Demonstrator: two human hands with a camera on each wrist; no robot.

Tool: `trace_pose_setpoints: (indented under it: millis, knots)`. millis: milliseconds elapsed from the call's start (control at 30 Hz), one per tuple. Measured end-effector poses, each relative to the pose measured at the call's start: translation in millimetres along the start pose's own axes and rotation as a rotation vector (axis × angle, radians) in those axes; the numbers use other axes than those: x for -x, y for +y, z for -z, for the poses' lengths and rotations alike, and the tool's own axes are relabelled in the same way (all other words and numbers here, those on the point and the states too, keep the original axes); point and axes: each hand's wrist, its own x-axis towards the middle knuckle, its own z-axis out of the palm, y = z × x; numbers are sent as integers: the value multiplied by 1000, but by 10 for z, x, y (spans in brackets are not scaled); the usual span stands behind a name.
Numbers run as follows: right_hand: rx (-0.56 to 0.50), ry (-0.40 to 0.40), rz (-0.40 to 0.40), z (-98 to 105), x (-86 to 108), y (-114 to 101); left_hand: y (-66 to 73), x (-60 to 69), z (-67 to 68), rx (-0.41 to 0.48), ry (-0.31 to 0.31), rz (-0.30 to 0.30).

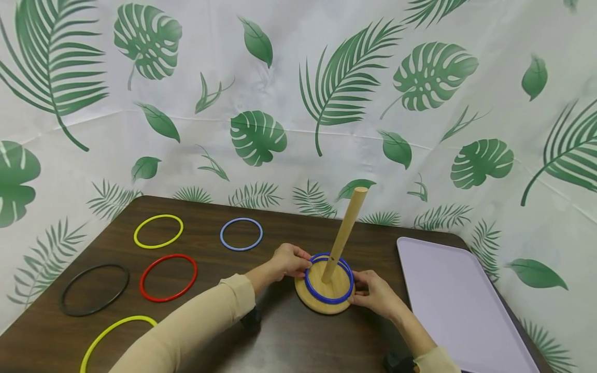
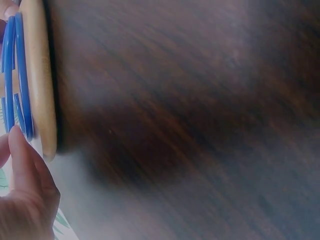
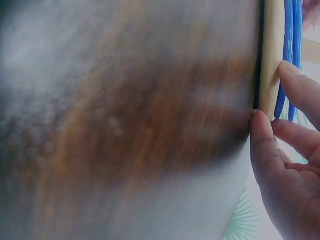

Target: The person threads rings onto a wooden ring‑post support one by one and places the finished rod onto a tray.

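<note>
Two blue rings lie one above the other around the wooden peg, over its round wooden base. In the left wrist view, a narrow gap shows between the upper and lower blue rings. At the far left side of the rings, my left hand pinches the upper one between thumb and fingertips. My right hand grips the right edge of the base, its fingertips close against the rings; whether they also touch a ring, I cannot tell.
Left on the dark table lie a light-blue ring, yellow rings, a red ring and a black ring. A lilac tray lies along the right. Behind hangs a leaf-patterned cloth.
</note>
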Motion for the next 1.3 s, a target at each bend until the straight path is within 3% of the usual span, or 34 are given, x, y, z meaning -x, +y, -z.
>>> trace_pose_setpoints:
  millis: [600,933,1100,1300]
  knots:
    - [-11,-25,-40,4,-22,23,-28,10,11,-119,18,-99]
    - [-2,-3,-29,-22,-11,27,-33,27,50,-120,6,-105]
    - [-18,-8,-41,-24,-18,30,-38,-6,194,-98,-6,-119]
    - [-18,-12,-42,-16,-22,40,-20,-30,523,-80,-27,-128]
